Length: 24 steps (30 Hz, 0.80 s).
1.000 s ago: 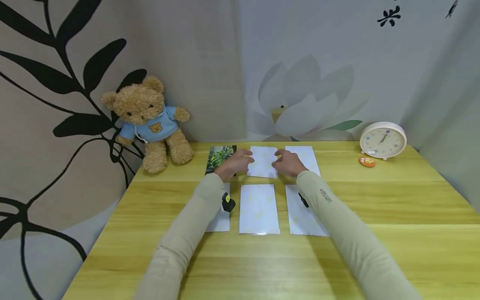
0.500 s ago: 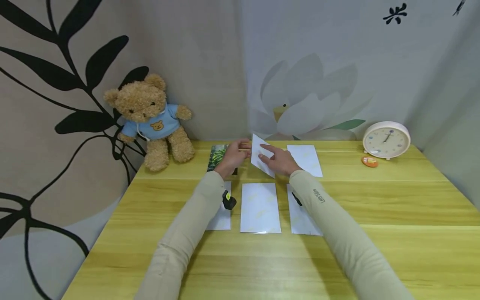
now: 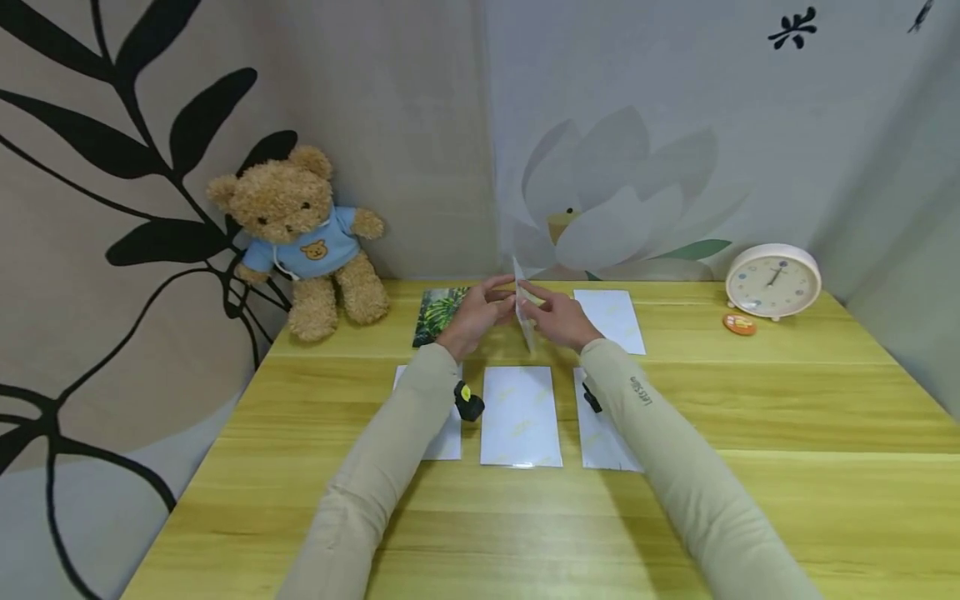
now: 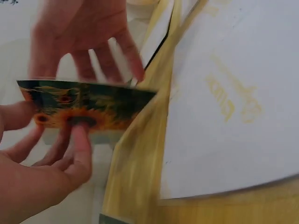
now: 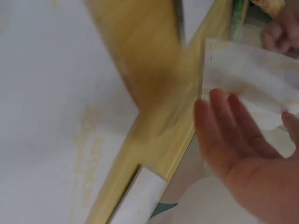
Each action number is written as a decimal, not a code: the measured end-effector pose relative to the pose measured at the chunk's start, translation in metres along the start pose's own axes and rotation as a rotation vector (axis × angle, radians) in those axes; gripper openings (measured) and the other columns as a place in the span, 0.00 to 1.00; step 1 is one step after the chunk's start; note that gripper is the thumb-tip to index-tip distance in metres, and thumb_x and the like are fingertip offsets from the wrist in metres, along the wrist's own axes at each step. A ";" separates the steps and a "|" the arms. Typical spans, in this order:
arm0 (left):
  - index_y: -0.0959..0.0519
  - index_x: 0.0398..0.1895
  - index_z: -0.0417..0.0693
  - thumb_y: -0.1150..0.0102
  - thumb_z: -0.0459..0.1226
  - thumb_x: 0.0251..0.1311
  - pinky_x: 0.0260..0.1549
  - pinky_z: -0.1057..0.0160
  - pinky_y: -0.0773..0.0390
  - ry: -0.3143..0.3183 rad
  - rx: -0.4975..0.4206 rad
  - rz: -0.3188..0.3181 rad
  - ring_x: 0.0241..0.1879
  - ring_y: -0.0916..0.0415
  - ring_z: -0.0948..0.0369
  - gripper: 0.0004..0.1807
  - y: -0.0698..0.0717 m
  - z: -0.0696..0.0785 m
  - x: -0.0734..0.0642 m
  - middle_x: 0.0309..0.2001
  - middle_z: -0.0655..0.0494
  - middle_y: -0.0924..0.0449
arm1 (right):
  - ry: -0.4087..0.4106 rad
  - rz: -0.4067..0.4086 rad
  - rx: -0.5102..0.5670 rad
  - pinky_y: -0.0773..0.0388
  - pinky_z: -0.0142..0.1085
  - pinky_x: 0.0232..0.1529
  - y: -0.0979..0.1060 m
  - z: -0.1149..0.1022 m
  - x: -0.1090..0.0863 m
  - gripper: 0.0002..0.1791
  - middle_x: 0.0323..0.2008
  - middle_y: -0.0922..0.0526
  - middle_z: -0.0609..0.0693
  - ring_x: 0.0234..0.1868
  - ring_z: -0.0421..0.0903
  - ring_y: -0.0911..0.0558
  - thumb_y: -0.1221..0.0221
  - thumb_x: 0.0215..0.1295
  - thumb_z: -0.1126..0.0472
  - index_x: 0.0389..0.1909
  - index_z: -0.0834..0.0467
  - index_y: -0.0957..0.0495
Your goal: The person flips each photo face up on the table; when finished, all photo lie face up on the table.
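Between my two hands a sunflower picture card (image 4: pixel 88 105) stands nearly on edge above the back row. Its white back (image 5: pixel 247 70) faces my right hand. My left hand (image 3: pixel 476 318) pinches the card, with fingertips on the picture side. From the other side my right hand (image 3: pixel 558 322) touches the white back with fairly straight fingers. Left of the hands lies a card with a green plant picture (image 3: pixel 437 313), partly covered by my left hand. White-backed cards lie at back right (image 3: pixel 611 320), front middle (image 3: pixel 521 417), front right (image 3: pixel 606 433) and front left (image 3: pixel 444 435), the last two partly hidden by my sleeves.
A teddy bear (image 3: pixel 303 242) in a blue top sits at the table's back left. At the back right stands a round white clock (image 3: pixel 774 280), with a small orange oval object (image 3: pixel 739 324) before it. The wooden table (image 3: pixel 510 533) meets the wall behind.
The middle back-row card has been lifted off the table and turned from flat to nearly upright. My left hand has moved right to meet it, uncovering more of the green picture.
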<state>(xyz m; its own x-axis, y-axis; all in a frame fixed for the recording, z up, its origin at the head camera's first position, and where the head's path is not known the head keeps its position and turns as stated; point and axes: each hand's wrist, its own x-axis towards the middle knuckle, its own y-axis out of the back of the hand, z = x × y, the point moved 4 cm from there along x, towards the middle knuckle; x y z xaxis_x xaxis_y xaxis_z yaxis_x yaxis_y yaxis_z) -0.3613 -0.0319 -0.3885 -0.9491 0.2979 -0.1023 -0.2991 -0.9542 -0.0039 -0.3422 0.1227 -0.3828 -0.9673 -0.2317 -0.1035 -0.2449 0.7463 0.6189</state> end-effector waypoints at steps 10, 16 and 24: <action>0.35 0.71 0.76 0.47 0.48 0.74 0.68 0.33 0.35 0.015 -0.048 -0.049 0.77 0.46 0.40 0.25 -0.007 -0.002 0.003 0.75 0.52 0.42 | 0.020 -0.030 0.471 0.26 0.57 0.66 0.008 -0.007 -0.005 0.28 0.68 0.31 0.64 0.64 0.62 0.24 0.54 0.80 0.46 0.77 0.38 0.43; 0.30 0.68 0.73 0.40 0.45 0.70 0.66 0.38 0.30 -0.006 0.085 -0.003 0.70 0.34 0.47 0.26 -0.001 0.000 0.001 0.72 0.46 0.37 | 0.001 0.004 0.555 0.22 0.49 0.64 0.013 -0.002 -0.005 0.27 0.64 0.28 0.58 0.55 0.50 0.22 0.51 0.79 0.48 0.76 0.43 0.37; 0.21 0.61 0.47 0.39 0.36 0.67 0.68 0.45 0.29 -0.003 0.262 0.113 0.74 0.38 0.48 0.19 0.007 -0.002 0.000 0.74 0.46 0.36 | -0.049 0.322 0.594 0.15 0.27 0.42 0.023 0.019 -0.006 0.19 0.56 0.17 0.61 0.38 0.40 0.12 0.40 0.71 0.65 0.62 0.60 0.20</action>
<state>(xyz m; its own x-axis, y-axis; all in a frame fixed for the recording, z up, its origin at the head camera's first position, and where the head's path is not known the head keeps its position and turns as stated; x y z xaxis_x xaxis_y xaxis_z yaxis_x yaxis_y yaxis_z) -0.3633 -0.0385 -0.3907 -0.9781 0.1905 -0.0841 -0.2062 -0.9420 0.2649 -0.3436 0.1526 -0.3827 -0.9965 0.0777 -0.0295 0.0746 0.9928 0.0935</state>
